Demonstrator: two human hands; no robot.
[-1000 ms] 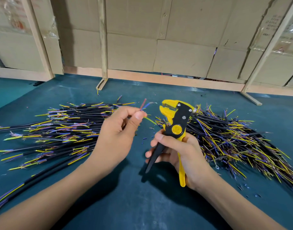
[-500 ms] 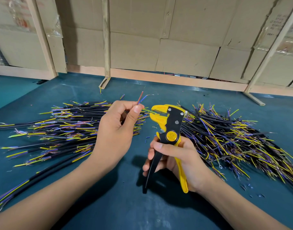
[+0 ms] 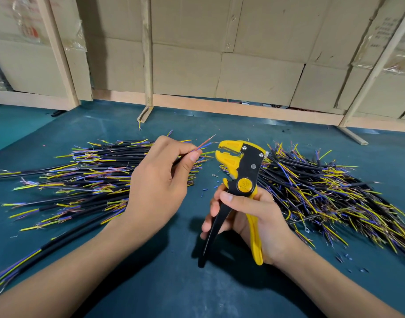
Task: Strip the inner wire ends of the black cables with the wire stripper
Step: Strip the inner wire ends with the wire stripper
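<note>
Two bare forearms reach over a teal table [image 3: 219,294], whose near stretch beneath the wrists lies open. The right hand [image 3: 254,219] curls around the handles of a yellow-and-black wire stripper [image 3: 240,180], thumb across the black handle, the handles spread apart and the tool's head tilted up and toward the left hand. The left hand [image 3: 157,187] pinches thin inner wires [image 3: 205,143] between thumb and forefinger (red and blue strands show past the fingertips), their ends just beside the stripper's yellow head but not touching it. Whether the cable's black sheath runs through the left palm cannot be told. Outward of the left hand sprawls a pile of black cables [image 3: 89,177] with yellow and blue ends, reaching the near left edge of the view; outward of the right hand lies a second cable pile [image 3: 323,191]. A bare strip of tabletop runs between the two hands, flecked with insulation scraps [image 3: 203,192]. Beyond both hands, open table ends at a wooden frame [image 3: 148,65] backed by cardboard boxes [image 3: 254,53].
</note>
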